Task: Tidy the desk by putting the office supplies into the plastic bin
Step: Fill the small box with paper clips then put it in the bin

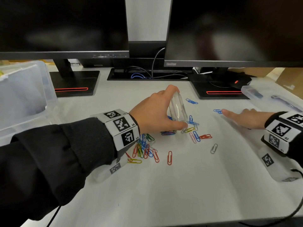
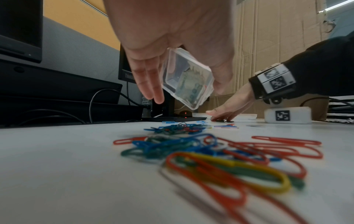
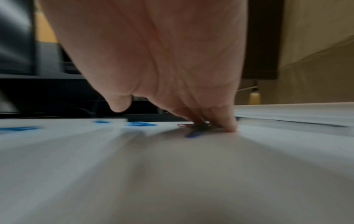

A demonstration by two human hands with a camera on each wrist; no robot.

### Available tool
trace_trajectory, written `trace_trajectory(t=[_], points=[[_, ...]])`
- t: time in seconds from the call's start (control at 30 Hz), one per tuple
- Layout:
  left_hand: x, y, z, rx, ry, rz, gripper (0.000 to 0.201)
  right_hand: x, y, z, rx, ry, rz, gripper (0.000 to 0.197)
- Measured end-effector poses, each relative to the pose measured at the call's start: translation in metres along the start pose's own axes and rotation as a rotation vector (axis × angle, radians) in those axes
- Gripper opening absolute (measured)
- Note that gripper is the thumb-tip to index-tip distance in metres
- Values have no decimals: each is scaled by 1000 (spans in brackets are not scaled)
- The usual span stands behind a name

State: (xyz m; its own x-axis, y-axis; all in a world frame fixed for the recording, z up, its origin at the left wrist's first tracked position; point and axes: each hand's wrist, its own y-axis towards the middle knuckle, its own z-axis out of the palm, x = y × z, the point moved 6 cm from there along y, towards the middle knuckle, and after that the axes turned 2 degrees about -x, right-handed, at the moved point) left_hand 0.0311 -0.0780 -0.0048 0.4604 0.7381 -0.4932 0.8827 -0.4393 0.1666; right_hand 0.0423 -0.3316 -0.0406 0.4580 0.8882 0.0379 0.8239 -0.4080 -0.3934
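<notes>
At the desk's centre, right of the plastic bin (image 1: 24, 95), the left hand (image 1: 152, 112) gripped a small clear box (image 1: 178, 107) tilted over loose paper clips (image 1: 144, 146). Further right, the right hand (image 1: 246, 117) pressed flat fingers on clips. Judged step: gathering clips; next, sweep them boxward.

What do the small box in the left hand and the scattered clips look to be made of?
Small box: clear, glossy hard plastic; the fingers and its contents show through.
Paper clips: probably wire with a coloured coating, judging by the thin bent loops in red, blue, green and yellow; one grey clip looks like bare metal.
</notes>
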Motion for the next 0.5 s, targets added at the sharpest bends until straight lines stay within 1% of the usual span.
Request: trace_trajectory(t=[0.03, 0.07, 0.13, 0.17, 0.2, 0.23, 0.27, 0.3, 0.33, 0.37, 0.4, 0.43, 0.5], points=[[0, 0, 0, 0, -3, -2, 83, 5, -3, 6, 11, -27, -54, 120], [0, 1, 0, -2, -5, -1, 83, 12, -9, 14, 23, -37, -117, 117], [0, 1, 0, -5, -7, 3, 83, 29, -29, 30, 97, -22, -276, 106], [0, 1, 0, -6, -6, 4, 83, 37, -42, 36, 134, 5, -334, 97], [-1, 1, 0, -11, -5, 7, 83, 38, -47, 40, 139, 40, -362, 89], [-1, 0, -1, -16, -5, 10, 83, 37, -47, 40, 88, 54, -357, 89], [-1, 0, -1, -19, -7, 12, 84, 31, -44, 36, 0, 33, -290, 95], [-1, 0, -1, -20, -8, 11, 84, 22, -41, 31, -85, -18, -187, 102], [-1, -1, -1, -22, -7, 11, 84, 13, -41, 28, -128, -82, -76, 106], [0, -1, -2, -25, -7, 11, 84, 3, -42, 28, -118, -137, 20, 111], [0, -1, -2, -31, -7, 10, 84, -2, -44, 31, -87, -161, 76, 117], [0, -1, -3, -40, -10, 6, 84, -4, -45, 35, -50, -159, 83, 122], [1, -1, -5, -63, -5, -9, 85, 6, -51, 44, -18, -160, 0, 128]])
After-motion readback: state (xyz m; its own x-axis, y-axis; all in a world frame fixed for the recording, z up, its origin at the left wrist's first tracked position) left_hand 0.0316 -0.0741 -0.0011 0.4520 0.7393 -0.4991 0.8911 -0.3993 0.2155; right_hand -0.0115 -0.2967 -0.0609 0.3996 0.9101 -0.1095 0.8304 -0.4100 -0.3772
